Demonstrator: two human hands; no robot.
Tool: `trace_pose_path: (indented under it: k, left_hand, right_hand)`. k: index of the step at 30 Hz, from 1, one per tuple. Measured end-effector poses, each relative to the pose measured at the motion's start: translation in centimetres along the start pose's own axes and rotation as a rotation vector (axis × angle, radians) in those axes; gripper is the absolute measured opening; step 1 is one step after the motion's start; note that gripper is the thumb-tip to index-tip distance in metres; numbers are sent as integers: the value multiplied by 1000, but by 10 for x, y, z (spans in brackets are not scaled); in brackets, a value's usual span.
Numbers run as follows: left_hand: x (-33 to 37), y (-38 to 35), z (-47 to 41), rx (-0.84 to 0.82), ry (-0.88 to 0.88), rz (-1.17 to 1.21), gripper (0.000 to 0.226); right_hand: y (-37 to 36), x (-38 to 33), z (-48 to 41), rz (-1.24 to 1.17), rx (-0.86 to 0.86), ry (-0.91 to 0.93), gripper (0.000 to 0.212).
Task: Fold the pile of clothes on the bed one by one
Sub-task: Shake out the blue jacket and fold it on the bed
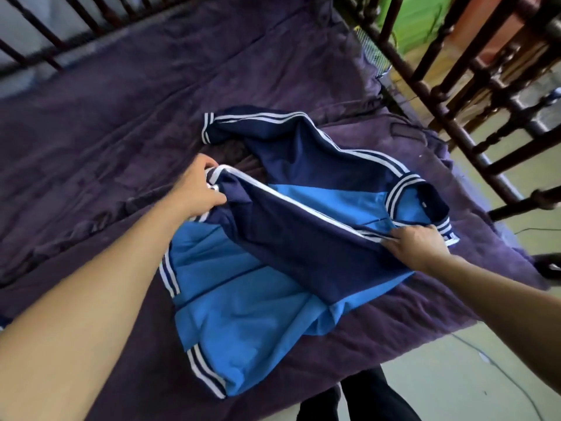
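1. Head view: the blue-and-navy track jacket (pixel 243 314) lies spread on the bed's purple sheet (pixel 121 132). Its striped hem (pixel 206 378) is close to the bed's near edge, so a hard tug could drag the hem off toward the floor (pixel 455 375).
2. The right hand (pixel 416 244) pinches the near sleeve (pixel 303 226) at its striped seam just beside the collar (pixel 406 183), fingers pressed together on the cloth. If that pinch slips, the shoulder end would probably sag and the fold line go crooked.
3. The left hand (pixel 197 189) grips the same sleeve's cuff, fingers curled round it, with the sleeve lifted across the jacket's body. Uneven tension between the hands may twist the slick-looking fabric or bunch the light-blue front beneath.
4. The far sleeve (pixel 273 126) sprawls away on the sheet, not yet folded, and could get trapped askew.
5. The wooden bed rail (pixel 455 123) stands well apart and looks like little hazard.
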State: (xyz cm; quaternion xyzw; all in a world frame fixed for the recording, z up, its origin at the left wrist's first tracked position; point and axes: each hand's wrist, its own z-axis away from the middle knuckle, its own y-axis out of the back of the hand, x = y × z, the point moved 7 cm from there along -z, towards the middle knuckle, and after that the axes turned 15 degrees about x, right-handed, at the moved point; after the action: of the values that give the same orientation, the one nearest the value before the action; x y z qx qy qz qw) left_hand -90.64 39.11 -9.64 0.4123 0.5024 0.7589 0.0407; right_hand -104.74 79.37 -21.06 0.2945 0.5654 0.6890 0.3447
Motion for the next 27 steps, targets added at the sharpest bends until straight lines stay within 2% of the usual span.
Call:
trace_pose_path:
  k: [2,5,12,15,17,19,22,25,27]
  left_hand:
    - [20,15,-34,133,-116,-173,27]
    - [43,27,-88,267,-194,-281,17]
    - [61,20,-217,436,-45,-324,26]
    - [56,-6,-248,442,-21,-319,45]
    - [47,-26,-251,452,-13,-344,59]
    - [33,-52,-242,418,-9,-392,61]
    - [2,-91,-210,277,41,-417,52]
    - [-25,-108,-158,269,55,-391,42]
    - [-39,-112,-113,294,44,-328,27]
  right_hand:
    - [13,10,-31,-279,33,-172,38]
    - [38,16,-86,-485,67,-226,47]
    - [32,-6,-194,-559,45,-197,44]
    - [15,-12,-215,-514,25,-230,35]
    - [8,-16,-218,-463,43,-253,29]
    - [8,-32,-216,-421,89,-169,42]
    - [5,-58,-214,-368,102,-15,58]
    - [1,-58,-221,-421,93,-85,45]
    - [6,-54,-221,-451,163,-121,43]
